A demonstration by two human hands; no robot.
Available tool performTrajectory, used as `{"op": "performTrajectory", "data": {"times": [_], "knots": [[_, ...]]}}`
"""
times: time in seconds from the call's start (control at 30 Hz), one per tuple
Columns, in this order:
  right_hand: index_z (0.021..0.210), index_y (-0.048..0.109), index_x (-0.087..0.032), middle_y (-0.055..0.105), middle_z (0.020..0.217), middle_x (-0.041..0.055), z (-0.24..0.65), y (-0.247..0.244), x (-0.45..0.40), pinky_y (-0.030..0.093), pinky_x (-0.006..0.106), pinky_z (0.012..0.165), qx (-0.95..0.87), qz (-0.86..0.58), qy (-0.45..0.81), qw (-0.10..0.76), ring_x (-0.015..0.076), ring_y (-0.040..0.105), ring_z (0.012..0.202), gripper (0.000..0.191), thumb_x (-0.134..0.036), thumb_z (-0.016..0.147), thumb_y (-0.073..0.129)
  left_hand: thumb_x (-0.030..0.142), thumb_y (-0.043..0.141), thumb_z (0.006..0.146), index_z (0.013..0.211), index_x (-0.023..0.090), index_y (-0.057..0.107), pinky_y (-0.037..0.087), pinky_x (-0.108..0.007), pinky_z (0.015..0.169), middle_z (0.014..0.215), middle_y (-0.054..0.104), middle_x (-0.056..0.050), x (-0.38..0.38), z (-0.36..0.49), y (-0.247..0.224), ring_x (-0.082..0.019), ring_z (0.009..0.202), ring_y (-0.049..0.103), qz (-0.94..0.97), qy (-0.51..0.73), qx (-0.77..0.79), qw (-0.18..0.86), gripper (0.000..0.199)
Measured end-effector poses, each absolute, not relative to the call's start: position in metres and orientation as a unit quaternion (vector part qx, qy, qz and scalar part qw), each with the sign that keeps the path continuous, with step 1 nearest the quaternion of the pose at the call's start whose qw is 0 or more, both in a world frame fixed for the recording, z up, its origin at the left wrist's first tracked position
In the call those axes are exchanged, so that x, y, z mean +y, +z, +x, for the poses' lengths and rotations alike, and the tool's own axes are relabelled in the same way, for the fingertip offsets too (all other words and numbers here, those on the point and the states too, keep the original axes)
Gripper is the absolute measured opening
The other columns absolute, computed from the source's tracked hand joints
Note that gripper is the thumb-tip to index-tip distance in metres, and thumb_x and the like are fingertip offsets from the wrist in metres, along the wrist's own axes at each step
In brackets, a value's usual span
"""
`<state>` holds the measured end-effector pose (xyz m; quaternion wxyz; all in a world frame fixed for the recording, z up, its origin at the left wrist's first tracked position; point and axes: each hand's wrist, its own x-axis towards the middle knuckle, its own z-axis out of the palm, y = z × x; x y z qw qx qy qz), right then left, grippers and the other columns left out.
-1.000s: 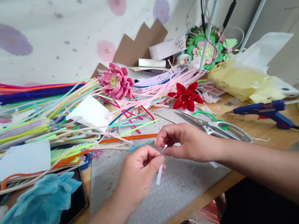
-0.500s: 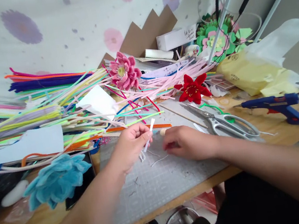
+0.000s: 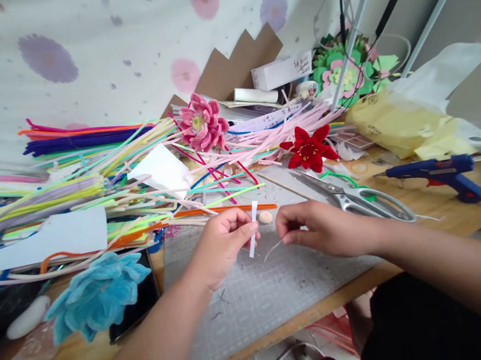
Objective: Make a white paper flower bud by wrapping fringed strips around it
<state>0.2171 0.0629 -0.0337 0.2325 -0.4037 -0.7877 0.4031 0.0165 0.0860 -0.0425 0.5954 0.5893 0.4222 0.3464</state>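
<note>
My left hand [image 3: 227, 240] is closed, pinching a narrow white strip [image 3: 254, 230] that stands nearly upright over the grey cutting mat [image 3: 245, 320]. Just right of it, my right hand [image 3: 306, 229] has thumb and fingers pinched on a thin pale thread [image 3: 272, 251], whose loose end curves toward the strip. Between the hands, slightly farther back, lies a small beige round piece [image 3: 265, 217]. Large scissors [image 3: 356, 197] rest beyond my right wrist, partly hidden by the arm.
Bundled pipe cleaners [image 3: 41, 204] cover the left and back. A blue flower [image 3: 98, 293] lies at left, a pink flower [image 3: 202, 122] and a red flower [image 3: 308, 149] farther back. At right are a blue glue gun [image 3: 439, 171] and a yellow bag [image 3: 401, 119].
My left hand has moved slightly right with the strip. My right hand has drawn back to the right, the thread now at its fingertips, and the beige piece shows fully.
</note>
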Motion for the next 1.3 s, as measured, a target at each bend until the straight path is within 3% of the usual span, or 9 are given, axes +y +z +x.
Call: {"op": "performTrajectory", "data": {"times": [0.2,0.37,0.5,0.67,0.8,0.93,1.0,1.13,1.3], "knots": [[0.082,0.053,-0.018,0.054,0.074,-0.0022,0.226,-0.032,0.065,0.043,0.023,0.061,-0.652,-0.363,0.508,0.430,0.0094,0.051,0.065,0.014,-0.021,0.078,0.066,0.026,0.063,0.078,0.069,0.016,0.056,0.045,-0.025,0.059,0.067,0.068,-0.002,0.076,0.022,-0.039,-0.012,0.057,0.060,0.536,0.346,0.407,0.653,0.016],[0.085,0.055,-0.020,0.056,0.077,-0.0003,0.220,-0.033,0.063,0.047,0.026,0.064,-0.652,-0.416,0.351,0.528,0.0119,0.054,0.069,0.013,-0.021,0.079,0.066,0.026,0.065,0.078,0.070,0.015,0.058,0.047,-0.027,0.059,0.070,0.071,-0.004,0.073,0.024,-0.038,-0.015,0.060,0.065,0.485,0.352,0.408,0.688,0.015],[0.087,0.055,-0.021,0.060,0.077,0.0000,0.215,-0.034,0.058,0.048,0.026,0.066,-0.709,-0.441,0.233,0.499,0.0121,0.056,0.069,0.012,-0.016,0.079,0.063,0.022,0.066,0.079,0.072,0.015,0.059,0.048,-0.031,0.071,0.087,0.074,-0.008,0.071,0.024,-0.039,-0.019,0.075,0.069,0.429,0.375,0.359,0.739,0.012],[0.086,0.055,-0.021,0.063,0.074,-0.0011,0.207,-0.039,0.056,0.049,0.025,0.064,-0.745,-0.435,0.245,0.443,0.0121,0.059,0.067,0.013,-0.013,0.077,0.061,0.017,0.067,0.079,0.073,0.015,0.064,0.046,-0.033,0.082,0.086,0.073,-0.005,0.071,0.025,-0.040,-0.017,0.085,0.065,0.411,0.431,0.315,0.740,0.007],[0.086,0.056,-0.019,0.064,0.075,0.0002,0.203,-0.039,0.055,0.049,0.026,0.066,-0.738,-0.428,0.290,0.433,0.0128,0.060,0.068,0.013,-0.015,0.076,0.063,0.019,0.070,0.075,0.071,0.016,0.068,0.045,-0.029,0.077,0.078,0.072,-0.003,0.071,0.025,-0.042,-0.016,0.079,0.062,0.441,0.451,0.339,0.698,0.005],[0.093,0.059,-0.017,0.064,0.080,0.0030,0.201,-0.034,0.056,0.048,0.029,0.068,-0.673,-0.434,0.387,0.458,0.0152,0.060,0.073,0.018,-0.029,0.080,0.062,0.023,0.069,0.075,0.067,0.017,0.068,0.042,-0.026,0.069,0.069,0.068,0.000,0.069,0.025,-0.043,-0.014,0.071,0.057,0.528,0.427,0.386,0.624,0.010],[0.087,0.060,-0.018,0.063,0.076,0.0015,0.200,-0.033,0.056,0.047,0.028,0.066,-0.625,-0.434,0.442,0.475,0.0143,0.059,0.070,0.016,-0.032,0.081,0.060,0.025,0.067,0.076,0.066,0.017,0.066,0.041,-0.026,0.067,0.067,0.066,0.000,0.067,0.027,-0.043,-0.014,0.069,0.056,0.569,0.392,0.402,0.602,0.013],[0.069,0.055,-0.017,0.056,0.062,-0.0028,0.197,-0.034,0.056,0.042,0.023,0.056,-0.588,-0.461,0.486,0.453,0.0104,0.052,0.056,0.015,-0.028,0.078,0.060,0.026,0.068,0.072,0.068,0.017,0.064,0.040,-0.026,0.064,0.066,0.060,0.001,0.063,0.032,-0.042,-0.014,0.065,0.052,0.614,0.331,0.402,0.593,0.011],[0.072,0.059,-0.017,0.058,0.064,-0.0025,0.205,-0.028,0.052,0.042,0.022,0.057,-0.624,-0.480,0.481,0.386,0.0102,0.051,0.059,0.009,-0.022,0.079,0.061,0.028,0.068,0.073,0.064,0.017,0.061,0.037,-0.025,0.060,0.062,0.055,0.003,0.063,0.037,-0.047,-0.012,0.061,0.048,0.619,0.337,0.406,0.581,0.015]]}}
